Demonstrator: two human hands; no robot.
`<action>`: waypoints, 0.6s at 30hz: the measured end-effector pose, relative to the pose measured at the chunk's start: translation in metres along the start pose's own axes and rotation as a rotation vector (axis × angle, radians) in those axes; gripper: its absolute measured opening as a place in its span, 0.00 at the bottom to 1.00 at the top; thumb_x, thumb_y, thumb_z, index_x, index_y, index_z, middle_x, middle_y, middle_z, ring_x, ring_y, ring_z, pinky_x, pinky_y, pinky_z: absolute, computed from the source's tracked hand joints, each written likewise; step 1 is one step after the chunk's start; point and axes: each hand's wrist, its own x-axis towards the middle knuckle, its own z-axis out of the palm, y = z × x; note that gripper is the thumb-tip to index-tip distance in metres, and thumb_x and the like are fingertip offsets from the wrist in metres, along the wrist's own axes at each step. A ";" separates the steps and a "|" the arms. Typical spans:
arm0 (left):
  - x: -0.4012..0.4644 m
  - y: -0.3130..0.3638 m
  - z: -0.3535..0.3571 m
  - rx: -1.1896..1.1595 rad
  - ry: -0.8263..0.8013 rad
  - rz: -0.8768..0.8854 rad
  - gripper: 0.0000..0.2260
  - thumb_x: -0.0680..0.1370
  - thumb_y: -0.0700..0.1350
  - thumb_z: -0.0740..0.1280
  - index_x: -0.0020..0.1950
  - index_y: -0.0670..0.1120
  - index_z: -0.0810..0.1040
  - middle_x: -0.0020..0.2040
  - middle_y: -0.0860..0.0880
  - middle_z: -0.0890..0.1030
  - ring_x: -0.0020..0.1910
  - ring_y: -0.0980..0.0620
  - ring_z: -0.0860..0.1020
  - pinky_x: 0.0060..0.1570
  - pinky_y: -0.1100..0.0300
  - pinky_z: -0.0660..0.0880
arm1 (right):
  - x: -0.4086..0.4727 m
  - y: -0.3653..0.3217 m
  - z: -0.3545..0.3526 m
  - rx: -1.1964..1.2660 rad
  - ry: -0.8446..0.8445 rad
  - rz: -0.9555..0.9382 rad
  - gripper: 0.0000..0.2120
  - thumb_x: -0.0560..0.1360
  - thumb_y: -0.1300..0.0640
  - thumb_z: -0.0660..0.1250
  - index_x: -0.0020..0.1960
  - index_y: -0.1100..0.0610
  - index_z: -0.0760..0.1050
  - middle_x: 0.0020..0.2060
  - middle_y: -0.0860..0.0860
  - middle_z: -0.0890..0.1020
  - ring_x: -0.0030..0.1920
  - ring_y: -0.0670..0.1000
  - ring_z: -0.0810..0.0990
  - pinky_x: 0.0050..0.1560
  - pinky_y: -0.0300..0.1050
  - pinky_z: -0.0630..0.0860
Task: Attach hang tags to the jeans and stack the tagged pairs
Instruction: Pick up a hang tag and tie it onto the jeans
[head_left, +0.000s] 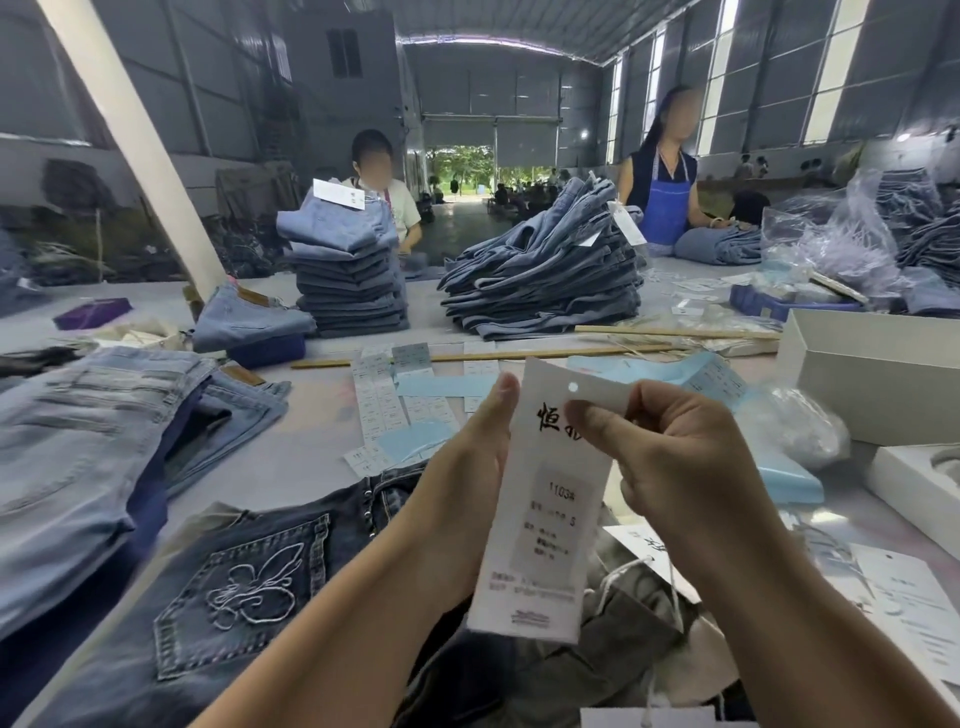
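While both hands are up over the table (311, 291), the work stands at the tag itself, not yet at the cloth. The left hand (467, 452) holds the long white tag (545, 499) along its left edge, thumb up beside the top corner and the other fingers behind the card, out of sight. The right hand (670, 457) pinches the tag's upper part just under the punched hole (573, 387), its fingers curled in close. A thin white string (675, 597) hangs below that hand, and I judge the step to be threading or readying this string at the hole, before the tag goes on a pair.

Dark jeans (234, 587) with a stitched flower pocket lie right under the wrists, waistband toward the tag, so they look like the pair to be tagged. The next move would call for the string's end to be led through the small hole and then round a belt loop or button, a fine job for fingertips. Tagged pairs would go on a stack; a neat stack (348, 275) with a tag on top stands across the table, a looser heap (545, 275) beside it.

Whether the string already passes through the hole I cannot tell, since the right fingers cover that spot. The small print on the tag is blurred. More tags (914, 597) lie at the right, partly cut off by the edge, and the greyish cloth under the tag is too rumpled to name.
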 end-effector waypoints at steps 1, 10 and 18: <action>-0.003 0.000 -0.004 0.023 -0.024 -0.004 0.26 0.79 0.63 0.59 0.71 0.49 0.74 0.69 0.43 0.76 0.68 0.41 0.73 0.71 0.40 0.67 | 0.001 0.000 0.002 0.010 0.007 -0.001 0.20 0.70 0.54 0.75 0.33 0.64 0.68 0.20 0.45 0.70 0.17 0.42 0.64 0.20 0.33 0.60; -0.016 -0.003 -0.026 0.034 -0.101 -0.019 0.12 0.68 0.50 0.68 0.47 0.44 0.79 0.41 0.46 0.81 0.40 0.48 0.79 0.41 0.55 0.72 | -0.004 0.006 0.016 -0.039 0.035 -0.039 0.13 0.72 0.57 0.74 0.37 0.64 0.77 0.25 0.49 0.75 0.22 0.42 0.68 0.23 0.36 0.66; 0.003 0.000 0.016 0.052 -0.018 0.044 0.04 0.73 0.48 0.69 0.42 0.49 0.81 0.37 0.47 0.82 0.33 0.49 0.81 0.31 0.56 0.76 | -0.025 0.014 -0.017 0.024 -0.143 0.069 0.06 0.75 0.51 0.70 0.44 0.52 0.83 0.33 0.47 0.84 0.27 0.38 0.78 0.27 0.31 0.71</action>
